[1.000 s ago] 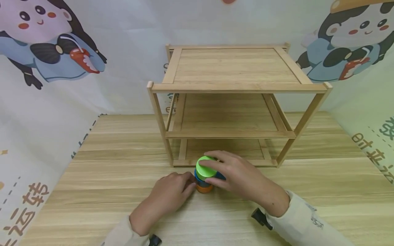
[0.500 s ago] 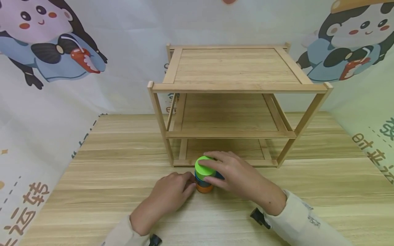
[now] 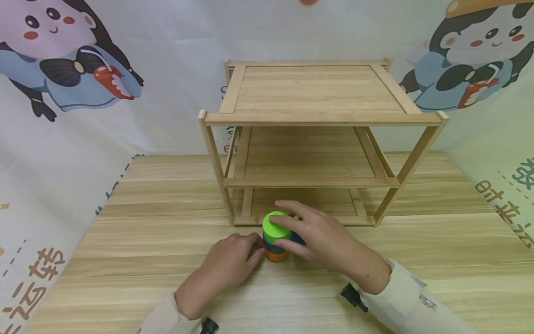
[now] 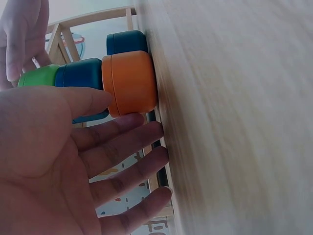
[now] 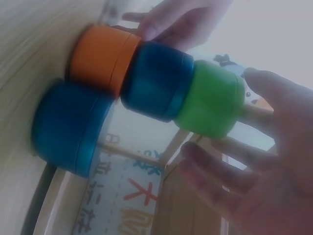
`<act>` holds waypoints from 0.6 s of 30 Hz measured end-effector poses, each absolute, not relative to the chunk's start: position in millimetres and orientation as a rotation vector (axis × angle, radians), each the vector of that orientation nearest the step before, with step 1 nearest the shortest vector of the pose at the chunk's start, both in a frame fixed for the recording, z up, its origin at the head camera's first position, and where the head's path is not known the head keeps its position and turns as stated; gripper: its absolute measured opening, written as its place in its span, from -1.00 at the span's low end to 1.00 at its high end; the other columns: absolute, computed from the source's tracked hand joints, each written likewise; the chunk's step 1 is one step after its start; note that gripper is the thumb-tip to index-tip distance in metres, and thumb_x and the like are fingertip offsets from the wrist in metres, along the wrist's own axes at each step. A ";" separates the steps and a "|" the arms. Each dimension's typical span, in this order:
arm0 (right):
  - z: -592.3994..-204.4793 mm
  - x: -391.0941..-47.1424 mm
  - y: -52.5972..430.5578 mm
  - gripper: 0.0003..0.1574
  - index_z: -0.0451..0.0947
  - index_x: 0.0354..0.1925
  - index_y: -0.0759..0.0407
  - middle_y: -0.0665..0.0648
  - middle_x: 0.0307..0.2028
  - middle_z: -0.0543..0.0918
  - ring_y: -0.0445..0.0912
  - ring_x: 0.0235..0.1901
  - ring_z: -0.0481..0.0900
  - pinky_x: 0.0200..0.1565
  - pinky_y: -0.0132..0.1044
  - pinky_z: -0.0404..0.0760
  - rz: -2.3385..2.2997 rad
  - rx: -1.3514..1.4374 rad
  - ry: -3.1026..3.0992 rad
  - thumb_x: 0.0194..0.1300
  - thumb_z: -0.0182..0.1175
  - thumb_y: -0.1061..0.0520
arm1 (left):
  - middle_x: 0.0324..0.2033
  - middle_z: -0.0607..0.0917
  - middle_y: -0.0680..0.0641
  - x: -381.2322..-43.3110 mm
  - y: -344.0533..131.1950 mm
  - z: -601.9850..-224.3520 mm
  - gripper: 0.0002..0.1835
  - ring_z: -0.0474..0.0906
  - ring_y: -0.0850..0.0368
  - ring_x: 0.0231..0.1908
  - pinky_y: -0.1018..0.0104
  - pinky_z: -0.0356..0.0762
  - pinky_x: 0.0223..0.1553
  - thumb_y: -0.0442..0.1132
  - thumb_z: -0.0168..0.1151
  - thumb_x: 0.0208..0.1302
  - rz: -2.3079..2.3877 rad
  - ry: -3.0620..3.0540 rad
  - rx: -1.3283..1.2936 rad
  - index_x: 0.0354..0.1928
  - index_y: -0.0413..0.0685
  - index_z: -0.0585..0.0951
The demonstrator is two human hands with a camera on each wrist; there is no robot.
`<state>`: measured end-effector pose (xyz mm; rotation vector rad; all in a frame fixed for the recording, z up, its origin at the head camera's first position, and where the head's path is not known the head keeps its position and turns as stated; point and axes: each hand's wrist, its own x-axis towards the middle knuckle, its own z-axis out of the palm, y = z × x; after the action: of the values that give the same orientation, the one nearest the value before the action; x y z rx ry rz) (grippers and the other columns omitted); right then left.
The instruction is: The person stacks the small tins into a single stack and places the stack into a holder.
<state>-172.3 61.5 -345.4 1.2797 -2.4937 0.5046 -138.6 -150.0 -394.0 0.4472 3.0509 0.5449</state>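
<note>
A green round lidded tin (image 3: pixel 276 230) tops a blue tin (image 5: pixel 157 81), which stands on an orange tin (image 4: pixel 129 83). The three form a slightly uneven stack at the front of the shelf rack. Another blue tin (image 5: pixel 73 127) stands on the table beside the orange one. My left hand (image 3: pixel 231 260) lies left of the stack, thumb and index fingertips against the orange tin's side, other fingers stretched out. Around the green tin my right hand (image 3: pixel 321 234) spreads its fingers and thumb loosely, one finger across its top. Whether every fingertip touches is hard to tell.
Close behind the tins stands a three-tier wooden shelf rack (image 3: pixel 310 182) on the wood-grain table (image 3: pixel 167 208). White cloth walls (image 3: pixel 175 69) printed with cartoon figures and lettering enclose the table at the back and sides.
The green tin shifts slightly left over the blue tin, and my right hand's far finger lifts a little. My left hand keeps its place by the orange tin.
</note>
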 end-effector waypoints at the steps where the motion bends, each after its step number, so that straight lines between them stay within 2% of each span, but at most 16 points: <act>1: -345.2 -171.7 62.6 -0.45 0.46 0.14 -0.10 0.06 0.24 0.37 -0.06 0.09 0.50 0.00 -0.22 0.56 0.510 1.276 -2.493 0.24 0.10 -0.23 | -0.30 0.70 0.09 -138.4 -150.0 -394.0 -0.77 0.61 0.09 -0.21 0.08 0.56 -0.25 0.03 0.09 0.27 0.546 3.051 0.446 -0.17 0.12 0.61; 8: -344.7 -168.6 71.4 -0.44 0.45 0.15 -0.05 0.07 0.21 0.41 -0.07 0.10 0.49 0.02 -0.22 0.55 0.540 1.260 -2.473 0.22 0.14 -0.19 | -0.30 0.70 0.08 -139.0 -149.6 -393.4 -0.77 0.60 0.09 -0.21 0.09 0.55 -0.24 0.02 0.10 0.26 0.561 3.043 0.435 -0.17 0.10 0.61; 11: -345.5 -167.6 75.5 -0.41 0.41 0.18 -0.06 0.08 0.21 0.41 -0.12 -0.04 0.56 -0.11 -0.29 0.59 0.549 1.250 -2.467 0.21 0.17 -0.16 | -0.30 0.70 0.08 -139.2 -149.4 -393.6 -0.76 0.60 0.09 -0.20 0.09 0.55 -0.23 0.02 0.10 0.26 0.563 3.044 0.432 -0.17 0.10 0.61; 14: -347.1 -166.9 79.9 -0.38 0.36 0.21 -0.06 0.07 0.20 0.41 -0.13 -0.08 0.57 -0.15 -0.30 0.60 0.554 1.228 -2.475 0.21 0.19 -0.14 | -0.29 0.70 0.08 -139.1 -149.1 -393.3 -0.76 0.61 0.08 -0.19 0.07 0.55 -0.21 0.02 0.10 0.26 0.569 3.042 0.433 -0.17 0.10 0.61; 18: -350.1 -167.7 83.7 -0.37 0.35 0.22 -0.06 0.06 0.20 0.41 -0.10 0.02 0.54 -0.09 -0.25 0.59 0.563 1.207 -2.489 0.21 0.18 -0.14 | -0.28 0.70 0.10 -138.6 -148.8 -393.2 -0.76 0.60 0.08 -0.18 0.07 0.55 -0.19 0.03 0.10 0.26 0.566 3.042 0.420 -0.17 0.12 0.61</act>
<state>-167.7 83.7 -350.1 1.2069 -2.4889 0.5634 -138.6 -148.8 -393.2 0.4199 3.0419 0.5660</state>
